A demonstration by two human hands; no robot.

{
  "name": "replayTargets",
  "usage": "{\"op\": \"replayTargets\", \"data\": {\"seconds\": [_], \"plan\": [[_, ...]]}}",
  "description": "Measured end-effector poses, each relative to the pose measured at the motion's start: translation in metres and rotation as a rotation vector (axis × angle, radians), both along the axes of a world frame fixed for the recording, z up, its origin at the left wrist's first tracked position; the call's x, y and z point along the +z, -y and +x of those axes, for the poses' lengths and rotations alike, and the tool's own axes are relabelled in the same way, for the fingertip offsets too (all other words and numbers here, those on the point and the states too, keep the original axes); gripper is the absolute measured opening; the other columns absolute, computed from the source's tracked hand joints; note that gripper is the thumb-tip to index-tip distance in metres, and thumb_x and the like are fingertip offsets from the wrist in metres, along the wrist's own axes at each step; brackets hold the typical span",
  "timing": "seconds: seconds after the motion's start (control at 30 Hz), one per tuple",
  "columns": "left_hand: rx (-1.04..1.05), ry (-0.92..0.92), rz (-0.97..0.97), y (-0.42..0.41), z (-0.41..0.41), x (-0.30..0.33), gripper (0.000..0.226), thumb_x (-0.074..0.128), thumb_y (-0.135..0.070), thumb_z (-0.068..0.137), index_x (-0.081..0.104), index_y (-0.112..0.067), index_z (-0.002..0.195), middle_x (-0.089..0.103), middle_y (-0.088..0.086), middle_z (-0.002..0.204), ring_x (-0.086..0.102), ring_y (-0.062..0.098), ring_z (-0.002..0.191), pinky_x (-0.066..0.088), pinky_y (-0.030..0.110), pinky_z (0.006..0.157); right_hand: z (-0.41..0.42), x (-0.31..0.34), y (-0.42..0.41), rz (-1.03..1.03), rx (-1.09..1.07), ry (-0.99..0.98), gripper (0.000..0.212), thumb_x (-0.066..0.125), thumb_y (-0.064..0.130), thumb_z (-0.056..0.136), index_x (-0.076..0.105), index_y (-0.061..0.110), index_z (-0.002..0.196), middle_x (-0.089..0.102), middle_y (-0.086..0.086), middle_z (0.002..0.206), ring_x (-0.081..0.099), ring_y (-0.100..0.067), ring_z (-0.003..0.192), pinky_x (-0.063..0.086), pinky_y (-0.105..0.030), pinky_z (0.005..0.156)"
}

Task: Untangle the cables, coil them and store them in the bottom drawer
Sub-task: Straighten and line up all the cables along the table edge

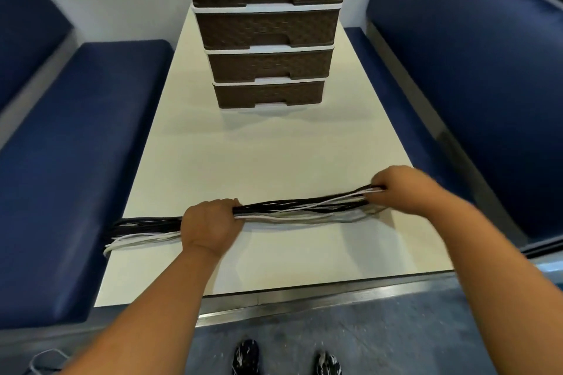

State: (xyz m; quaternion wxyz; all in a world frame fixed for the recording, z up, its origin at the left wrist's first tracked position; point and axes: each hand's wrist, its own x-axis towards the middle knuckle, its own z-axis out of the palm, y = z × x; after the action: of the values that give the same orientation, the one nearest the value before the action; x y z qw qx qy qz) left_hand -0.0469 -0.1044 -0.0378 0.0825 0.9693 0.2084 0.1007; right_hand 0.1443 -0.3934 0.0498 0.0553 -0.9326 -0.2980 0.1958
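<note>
1. On the near half of the surface [274,146], the cables [298,207] lie as one long bundle running left-right, roughly parallel to the near edge, lifted slightly btwn the two hands.
2. Left hand [210,227] is wrapped round the bundle partway along, knuckles up, fingers curled over it. Right hand [402,189] pinches/grips the right end, fingers curled round the strands. Hands sit well apart w/ the stretch btwn them pulled fairly straight.
3. Past the left hand, the loose tail [143,230] carries on leftward and hangs just over the surface's left edge, toward the blue seat [76,161].
4. Key relation for the next move, as I judge it: the long axis is crosswise to the person, while the bottom drawer [269,94] is straight ahead, well beyond the bundle and shut. Both hands look abt equally far from it; the right one holds an end, so coiling likely starts there w/ the left feeding.
5. Materials: thin, flexible cords, black ones mixed w/ white/grey, strands mostly parallel, so they look largely untangled; no coil yet.
6. Drawer unit [268,27]: four stacked brown fronts w/ woven-look texture, white frame, cut-out handles, all closed.
7. Surface is smooth, pale cream, w/ a metal strip on the near edge. Seats are padded, dark blue.
</note>
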Motion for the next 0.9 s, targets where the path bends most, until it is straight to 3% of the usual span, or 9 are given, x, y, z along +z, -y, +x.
{"op": "replayTargets", "data": {"seconds": [0.1,0.23,0.33,0.47,0.57,0.63,0.7,0.83,0.9], "plan": [[-0.004,0.027,0.023,-0.001,-0.001,-0.001,0.032,0.049,-0.036,0.082,0.077,-0.023,0.075,0.068,0.003,0.058,0.062,0.029,0.051,0.033,0.024,0.052,0.026,-0.002,0.038,0.036,-0.146,0.002,0.039,0.065,0.03,0.085,0.044,0.014,0.057,0.041,-0.002,0.053,0.036,-0.017,0.052,0.027,-0.03,0.052],[0.018,-0.051,0.038,0.0,0.001,0.0,0.036,0.045,-0.038,0.094,0.076,-0.024,0.083,0.071,0.003,0.07,0.066,0.03,0.066,0.037,0.027,0.056,0.036,-0.014,0.053,-0.073,-0.188,0.136,0.036,0.058,0.032,0.088,0.047,0.016,0.058,0.046,-0.001,0.056,0.041,-0.018,0.057,0.034,-0.033,0.065],[0.026,-0.072,0.041,0.002,0.001,0.004,0.038,0.043,-0.041,0.093,0.076,-0.025,0.085,0.072,0.003,0.073,0.067,0.03,0.069,0.039,0.028,0.058,0.036,-0.016,0.056,-0.09,-0.207,0.347,0.05,0.05,0.054,0.091,0.048,0.02,0.054,0.05,0.003,0.058,0.043,-0.019,0.071,0.037,-0.039,0.076],[0.038,-0.06,0.033,0.005,0.001,0.005,0.04,0.043,-0.043,0.087,0.076,-0.022,0.079,0.071,0.004,0.067,0.066,0.033,0.064,0.043,0.029,0.056,0.028,-0.006,0.049,0.118,-0.239,0.597,0.072,0.023,0.077,0.087,0.042,0.019,0.048,0.047,0.003,0.051,0.04,-0.022,0.072,0.03,-0.038,0.072],[0.052,-0.069,0.016,0.005,0.002,0.007,0.032,0.054,-0.038,0.091,0.077,-0.02,0.079,0.071,0.006,0.067,0.066,0.033,0.064,0.044,0.03,0.057,0.03,0.009,0.05,0.033,-0.204,0.56,0.077,0.019,0.077,0.087,0.043,0.016,0.046,0.049,0.0,0.052,0.041,-0.022,0.074,0.031,-0.039,0.073],[0.061,-0.067,0.017,0.005,0.002,0.007,0.031,0.055,-0.037,0.091,0.076,-0.02,0.077,0.071,0.006,0.067,0.066,0.033,0.064,0.045,0.03,0.057,0.038,0.011,0.057,-0.061,-0.186,0.466,0.068,0.03,0.072,0.09,0.048,0.02,0.05,0.053,-0.001,0.058,0.045,-0.022,0.079,0.034,-0.04,0.076],[0.071,-0.048,0.018,0.006,0.002,0.007,0.035,0.051,-0.038,0.092,0.076,-0.021,0.075,0.07,0.005,0.066,0.066,0.033,0.062,0.043,0.029,0.056,0.044,0.008,0.065,0.103,-0.269,0.316,0.047,0.048,0.054,0.094,0.056,0.022,0.061,0.057,0.001,0.065,0.051,-0.025,0.082,0.038,-0.039,0.077],[0.085,-0.055,0.013,0.006,0.003,0.008,0.035,0.051,-0.035,0.095,0.075,-0.019,0.077,0.071,0.006,0.067,0.066,0.034,0.065,0.042,0.029,0.057,0.049,0.015,0.078,0.889,-0.683,0.015,0.01,0.066,0.022,0.091,0.06,0.02,0.083,0.064,0.005,0.078,0.057,-0.012,0.068,0.044,-0.028,0.063],[0.091,-0.064,0.007,0.006,0.003,0.008,0.031,0.054,-0.033,0.094,0.076,-0.018,0.079,0.071,0.007,0.069,0.066,0.034,0.066,0.043,0.03,0.058,0.053,0.014,0.09,0.795,-0.647,0.015,0.011,0.07,0.021,0.089,0.062,0.013,0.085,0.067,0.004,0.081,0.056,-0.006,0.068,0.043,-0.025,0.061]]}}
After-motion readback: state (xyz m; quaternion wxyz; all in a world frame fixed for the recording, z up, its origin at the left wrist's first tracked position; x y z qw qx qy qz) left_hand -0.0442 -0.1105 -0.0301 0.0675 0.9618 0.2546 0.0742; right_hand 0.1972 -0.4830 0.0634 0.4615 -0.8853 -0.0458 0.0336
